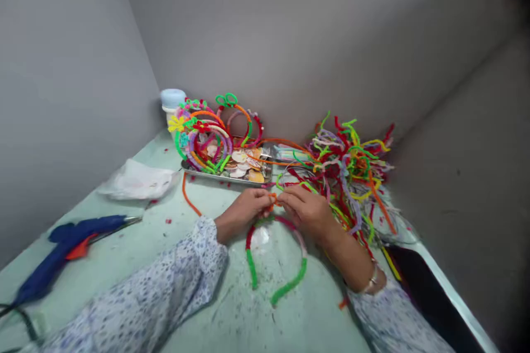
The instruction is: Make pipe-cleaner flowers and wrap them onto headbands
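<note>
My left hand (247, 210) and my right hand (307, 210) meet near the middle of the table, fingers pinched on a small piece of orange pipe cleaner (274, 199) between them. Just below the hands lies a headband (298, 274) wrapped in red, pink and green, its two green ends pointing toward me. Whether the orange piece is joined to the headband's top is hidden by the fingers.
A metal tray (211, 177) holds cutouts and finished headbands at the back. Loose pipe cleaners (351, 171) pile up at right, beside a dark flat object (430, 287). On the left are a blue glue gun (70, 248), a plastic bag (138, 179) and a lidded container (173, 100).
</note>
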The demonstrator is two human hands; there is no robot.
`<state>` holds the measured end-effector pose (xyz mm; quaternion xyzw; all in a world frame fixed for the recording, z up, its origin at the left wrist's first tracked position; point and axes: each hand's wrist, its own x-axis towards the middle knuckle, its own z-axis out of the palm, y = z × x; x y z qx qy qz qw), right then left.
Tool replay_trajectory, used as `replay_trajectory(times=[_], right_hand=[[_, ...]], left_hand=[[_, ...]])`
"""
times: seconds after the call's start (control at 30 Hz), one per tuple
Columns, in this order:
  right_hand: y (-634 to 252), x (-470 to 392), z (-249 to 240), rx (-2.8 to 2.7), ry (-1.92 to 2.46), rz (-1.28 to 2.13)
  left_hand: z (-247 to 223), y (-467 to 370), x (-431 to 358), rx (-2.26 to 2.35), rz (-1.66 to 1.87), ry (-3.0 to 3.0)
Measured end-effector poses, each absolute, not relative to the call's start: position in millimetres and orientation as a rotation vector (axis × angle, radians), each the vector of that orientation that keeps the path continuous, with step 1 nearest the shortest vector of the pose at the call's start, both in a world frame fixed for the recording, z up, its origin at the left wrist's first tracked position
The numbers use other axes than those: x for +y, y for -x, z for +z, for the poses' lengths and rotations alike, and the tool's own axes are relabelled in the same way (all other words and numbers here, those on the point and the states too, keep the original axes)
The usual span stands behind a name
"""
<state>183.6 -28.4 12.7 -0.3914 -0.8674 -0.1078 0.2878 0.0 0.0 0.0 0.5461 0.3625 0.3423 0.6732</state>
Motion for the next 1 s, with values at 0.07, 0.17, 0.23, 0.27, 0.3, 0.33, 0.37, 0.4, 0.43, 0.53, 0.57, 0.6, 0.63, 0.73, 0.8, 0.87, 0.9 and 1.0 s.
replay_trajectory(times=[0.07, 0.17, 0.23, 0.27, 0.3, 0.33, 0.37, 0.4, 0.43, 0.53, 0.57, 0.6, 0.63, 0.73, 0.8, 0.87, 0.9, 1.0], right_hand=[[-183.2, -28.7, 12.2, -2.338, 1.057, -0.298], [-180.6, -30.2, 11.7, -2.353, 1.128, -0.256], [-177.0, -32.0, 12.0, -2.338, 1.216, -0.186], [-174.7, -32.9, 12.5, -2.312, 1.267, -0.137], [-172.3, -33.8, 13.3, -2.273, 1.318, -0.079], [-170.0, -34.4, 14.4, -2.224, 1.365, -0.011], [-167.9, -34.7, 15.8, -2.171, 1.406, 0.070], [-166.3, -34.6, 17.3, -2.116, 1.437, 0.164], [-165.1, -34.2, 18.9, -2.063, 1.460, 0.273], [-164.4, -31.6, 22.3, -1.868, 1.507, 0.696], [-164.8, -30.7, 22.5, -1.780, 1.509, 0.856], [-165.6, -29.9, 22.4, -1.684, 1.496, 1.010], [-166.5, -29.3, 21.8, -1.584, 1.466, 1.157], [-170.7, -28.1, 19.3, -1.301, 1.355, 1.518], [-174.5, -27.3, 18.0, -1.164, 1.302, 1.711], [-178.3, -26.4, 17.5, -1.107, 1.246, 1.879], [-180.0, -26.0, 17.5, -1.110, 1.207, 1.929], [-182.9, -24.9, 19.9, -1.201, 1.168, 1.858]], left_hand=[[1.4, -1.7, -1.0, 0.832, 0.779, -1.214], [1.3, -4.1, -2.1, 0.855, 0.815, -1.197], [-0.9, -5.3, -2.5, 0.865, 0.855, -1.195], [-2.3, -5.8, -2.6, 0.869, 0.876, -1.198], [-3.8, -6.2, -2.7, 0.875, 0.897, -1.205], [-5.1, -6.6, -2.9, 0.881, 0.916, -1.216], [-6.2, -7.0, -3.3, 0.888, 0.929, -1.232], [-6.8, -7.3, -3.9, 0.895, 0.938, -1.255], [-7.1, -7.6, -4.8, 0.903, 0.948, -1.289], [-5.8, -7.9, -8.8, 0.942, 0.993, -1.493], [-4.8, -7.7, -10.4, 0.961, 1.014, -1.592], [-3.4, -7.2, -12.0, 0.979, 1.030, -1.700], [-1.8, -6.5, -13.7, 0.995, 1.041, -1.811], [3.8, -3.4, -18.2, 1.007, 1.036, -2.137], [6.5, -1.5, -20.6, 0.964, 1.022, -2.324], [7.0, -0.9, -21.6, 0.914, 1.013, -2.427], [6.4, -1.3, -21.6, 0.914, 1.023, -2.417], [2.1, -4.5, -18.5, 0.987, 1.071, -2.113]])
